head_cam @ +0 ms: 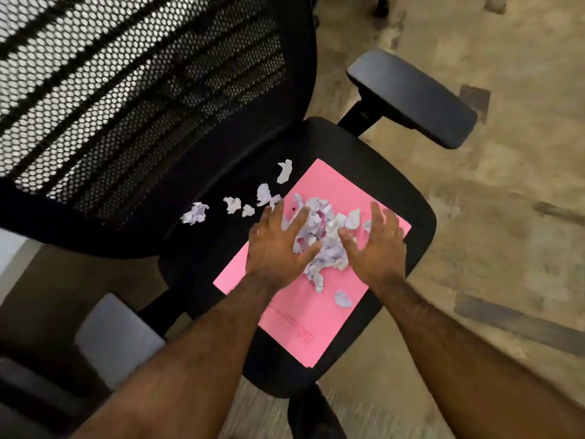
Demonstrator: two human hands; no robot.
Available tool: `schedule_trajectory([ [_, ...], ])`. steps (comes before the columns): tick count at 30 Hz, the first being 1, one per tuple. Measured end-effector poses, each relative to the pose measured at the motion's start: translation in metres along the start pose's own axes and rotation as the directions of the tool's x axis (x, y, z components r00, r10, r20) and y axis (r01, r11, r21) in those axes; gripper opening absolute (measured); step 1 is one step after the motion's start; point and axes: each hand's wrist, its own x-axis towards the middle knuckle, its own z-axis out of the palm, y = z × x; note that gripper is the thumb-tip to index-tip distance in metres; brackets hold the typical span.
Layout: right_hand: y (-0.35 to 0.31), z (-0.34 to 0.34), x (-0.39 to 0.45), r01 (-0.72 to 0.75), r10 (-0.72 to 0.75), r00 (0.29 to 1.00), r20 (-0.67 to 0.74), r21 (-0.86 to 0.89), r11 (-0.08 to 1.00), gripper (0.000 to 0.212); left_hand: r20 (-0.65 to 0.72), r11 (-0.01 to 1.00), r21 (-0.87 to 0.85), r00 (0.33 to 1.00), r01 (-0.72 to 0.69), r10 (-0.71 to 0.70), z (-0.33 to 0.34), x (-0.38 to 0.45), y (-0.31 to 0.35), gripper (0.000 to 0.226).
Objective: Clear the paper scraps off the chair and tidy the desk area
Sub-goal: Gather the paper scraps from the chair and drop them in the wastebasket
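A black office chair has a pink sheet of paper (319,315) lying on its seat (408,198). A heap of crumpled pale lilac paper scraps (326,229) sits on the pink sheet. My left hand (275,245) and my right hand (376,245) rest on either side of the heap, fingers spread, cupping it between them. Several loose scraps (232,204) lie on the bare seat to the left of the sheet, with one ball (194,213) farthest left. One stray scrap (342,298) lies on the sheet nearer to me.
The chair's mesh backrest (126,99) rises at the upper left. One armrest (411,96) juts out at the upper right and another (117,340) at the lower left. Mottled beige carpet (506,217) surrounds the chair.
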Motion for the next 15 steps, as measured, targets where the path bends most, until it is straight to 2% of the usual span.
schedule_trajectory([
  [4, -0.015, 0.02, 0.018, 0.159, -0.163, 0.986, -0.026, -0.116, 0.98, 0.077, -0.113, 0.989, 0.127, 0.989, -0.08, 0.095, 0.018, 0.028, 0.01, 0.05],
  [9, -0.016, 0.035, 0.038, 0.372, -0.386, 0.922, 0.011, -0.294, 0.88, 0.058, -0.172, 0.959, 0.269, 0.975, -0.09, 0.14, 0.036, 0.042, 0.005, 0.035],
  [15, -0.016, 0.043, 0.05, 0.553, -0.558, 0.823, 0.106, -0.376, 0.744, 0.05, -0.232, 0.959, 0.256, 0.956, -0.119, 0.18, 0.047, 0.046, -0.002, 0.031],
])
